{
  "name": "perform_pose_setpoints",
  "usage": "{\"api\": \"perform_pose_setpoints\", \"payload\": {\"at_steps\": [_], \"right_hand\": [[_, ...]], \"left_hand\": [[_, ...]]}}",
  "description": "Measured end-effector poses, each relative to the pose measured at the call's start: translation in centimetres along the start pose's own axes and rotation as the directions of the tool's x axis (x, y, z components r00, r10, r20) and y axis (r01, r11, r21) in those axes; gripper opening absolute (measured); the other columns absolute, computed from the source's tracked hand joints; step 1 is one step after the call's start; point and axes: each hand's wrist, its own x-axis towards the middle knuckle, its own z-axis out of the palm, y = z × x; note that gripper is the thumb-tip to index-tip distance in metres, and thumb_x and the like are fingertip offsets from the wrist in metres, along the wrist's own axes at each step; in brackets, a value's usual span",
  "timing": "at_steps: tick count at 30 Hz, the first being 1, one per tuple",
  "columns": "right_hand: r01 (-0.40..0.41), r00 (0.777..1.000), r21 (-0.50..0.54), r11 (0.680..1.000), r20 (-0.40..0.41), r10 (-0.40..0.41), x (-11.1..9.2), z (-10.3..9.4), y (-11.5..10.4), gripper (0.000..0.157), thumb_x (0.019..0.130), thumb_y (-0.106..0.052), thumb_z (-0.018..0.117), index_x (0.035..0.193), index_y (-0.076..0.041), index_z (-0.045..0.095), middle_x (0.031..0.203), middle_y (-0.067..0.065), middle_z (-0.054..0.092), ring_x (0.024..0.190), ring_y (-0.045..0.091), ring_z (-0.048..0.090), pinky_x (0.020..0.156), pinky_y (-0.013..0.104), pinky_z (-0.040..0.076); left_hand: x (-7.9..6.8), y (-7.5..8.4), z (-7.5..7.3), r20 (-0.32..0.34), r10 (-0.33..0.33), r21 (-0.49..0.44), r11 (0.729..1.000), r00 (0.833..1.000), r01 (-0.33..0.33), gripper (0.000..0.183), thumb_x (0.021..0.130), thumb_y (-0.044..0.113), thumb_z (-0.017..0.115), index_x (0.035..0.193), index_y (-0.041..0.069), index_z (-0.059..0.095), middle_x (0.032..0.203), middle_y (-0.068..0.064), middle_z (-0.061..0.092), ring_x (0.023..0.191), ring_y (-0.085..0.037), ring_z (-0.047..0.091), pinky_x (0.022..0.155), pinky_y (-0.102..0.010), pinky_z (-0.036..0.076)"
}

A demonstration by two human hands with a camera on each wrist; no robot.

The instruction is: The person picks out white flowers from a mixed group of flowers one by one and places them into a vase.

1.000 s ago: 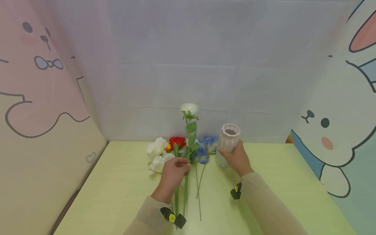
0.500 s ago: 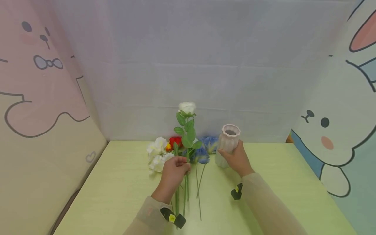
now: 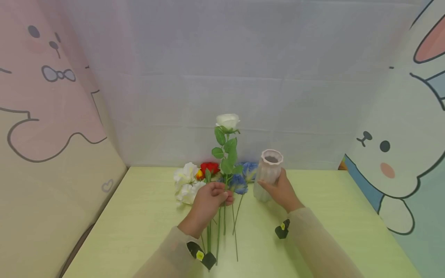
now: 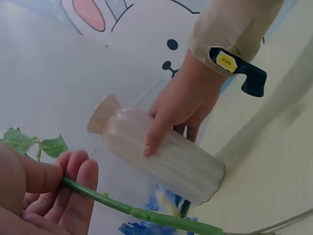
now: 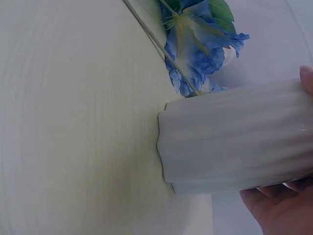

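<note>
My left hand pinches the green stem of a white rose, whose bloom stands upright above the other flowers in the head view. Thumb and fingers meet on the stem below its leaves, and the stem's lower end hangs beneath the hand. To the right, my right hand grips a pale ribbed vase with a scalloped rim. The vase stands on the table, tilted slightly, its mouth up and no flower showing in it. In the right wrist view the vase's base meets the tabletop.
White flowers, a red flower and blue flowers lie on the pale yellow table at the back. Several thin stems point towards the front. A light cloth wall rises behind the table.
The white rose has turned, showing more leaves, and has risen slightly and shifted right with my left hand. The vase has moved slightly nearer, still in my right hand.
</note>
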Motion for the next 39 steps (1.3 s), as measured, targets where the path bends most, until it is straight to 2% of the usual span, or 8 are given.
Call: {"api": "perform_pose_setpoints", "payload": {"at_steps": [5, 12, 16, 22, 26, 29, 34, 39], "right_hand": [[0.026, 1.000, 0.000, 1.000, 0.016, -0.026, 0.3, -0.2, 0.1, 0.090, 0.091, -0.046, 0.079, 0.148, 0.000, 0.028, 0.140, 0.027, 0.049, 0.129, 0.046, 0.053, 0.105, 0.062, 0.044], [0.008, 1.000, -0.014, 1.000, 0.029, -0.008, -0.1, -0.4, 0.5, 0.092, 0.092, -0.047, 0.077, 0.151, 0.000, 0.025, 0.142, 0.028, 0.048, 0.131, 0.046, 0.051, 0.105, 0.063, 0.043], [0.014, 1.000, -0.016, 1.000, 0.027, -0.013, -0.2, -0.5, 0.6, 0.091, 0.093, -0.046, 0.076, 0.151, 0.001, 0.025, 0.143, 0.028, 0.048, 0.131, 0.046, 0.051, 0.106, 0.063, 0.043], [0.035, 0.999, -0.033, 0.999, 0.041, -0.033, -0.4, -0.4, 0.6, 0.087, 0.094, -0.042, 0.077, 0.149, 0.003, 0.027, 0.143, 0.029, 0.048, 0.133, 0.046, 0.050, 0.106, 0.062, 0.043], [0.057, 0.997, -0.029, 0.998, 0.061, -0.055, -0.7, -0.4, 0.6, 0.086, 0.094, -0.041, 0.077, 0.150, 0.001, 0.028, 0.144, 0.028, 0.048, 0.134, 0.046, 0.049, 0.106, 0.062, 0.043], [0.062, 0.996, -0.026, 0.998, 0.060, -0.060, -1.0, -0.4, 0.7, 0.085, 0.093, -0.042, 0.077, 0.149, 0.000, 0.029, 0.144, 0.027, 0.049, 0.134, 0.046, 0.049, 0.106, 0.062, 0.043], [0.045, 0.998, -0.013, 0.999, 0.040, -0.044, -1.7, 0.0, 0.9, 0.088, 0.093, -0.047, 0.076, 0.151, -0.002, 0.028, 0.146, 0.026, 0.048, 0.135, 0.046, 0.048, 0.107, 0.063, 0.042], [0.016, 1.000, 0.021, 1.000, 0.001, -0.016, -1.9, 0.8, 1.3, 0.088, 0.094, -0.048, 0.075, 0.154, -0.006, 0.026, 0.148, 0.022, 0.047, 0.135, 0.043, 0.048, 0.107, 0.062, 0.042]], "left_hand": [[0.4, 0.6, -0.5, 0.081, 0.045, 0.027, 0.998, 0.996, -0.048, 0.035, 0.102, -0.002, 0.059, 0.136, -0.010, 0.056, 0.111, -0.023, 0.071, 0.098, -0.028, 0.073, 0.089, -0.038, 0.059], [0.5, 1.8, -0.5, 0.096, 0.099, -0.006, 0.995, 0.990, -0.099, 0.014, 0.101, -0.003, 0.060, 0.114, -0.011, 0.059, 0.106, -0.020, 0.072, 0.097, -0.030, 0.073, 0.088, -0.041, 0.060], [0.4, 2.6, -0.8, 0.114, 0.118, -0.009, 0.993, 0.986, -0.118, 0.017, 0.102, 0.004, 0.064, 0.110, -0.010, 0.059, 0.103, -0.022, 0.072, 0.096, -0.034, 0.073, 0.088, -0.043, 0.059], [0.7, 3.0, -1.7, 0.146, 0.133, 0.075, 0.987, 0.980, -0.145, 0.016, 0.103, 0.010, 0.065, 0.108, -0.005, 0.061, 0.107, -0.020, 0.073, 0.100, -0.039, 0.071, 0.089, -0.044, 0.059], [1.4, 3.3, -2.0, 0.121, 0.159, 0.137, 0.975, 0.980, -0.175, 0.012, 0.102, 0.009, 0.065, 0.106, -0.002, 0.061, 0.106, -0.016, 0.074, 0.096, -0.036, 0.072, 0.084, -0.042, 0.060], [2.0, 3.7, -2.0, 0.090, 0.185, 0.137, 0.971, 0.979, -0.196, 0.012, 0.102, 0.006, 0.065, 0.107, -0.004, 0.061, 0.107, -0.018, 0.073, 0.095, -0.034, 0.073, 0.082, -0.040, 0.061], [2.8, 4.5, -1.9, 0.015, 0.230, 0.145, 0.962, 0.973, -0.230, 0.015, 0.101, 0.007, 0.067, 0.114, 0.000, 0.067, 0.105, -0.018, 0.072, 0.094, -0.031, 0.072, 0.081, -0.038, 0.061], [3.2, 5.3, -1.8, -0.063, 0.282, 0.058, 0.959, 0.957, -0.278, 0.017, 0.101, 0.007, 0.068, 0.116, 0.000, 0.066, 0.112, -0.024, 0.069, 0.101, -0.036, 0.071, 0.084, -0.038, 0.060]]}}
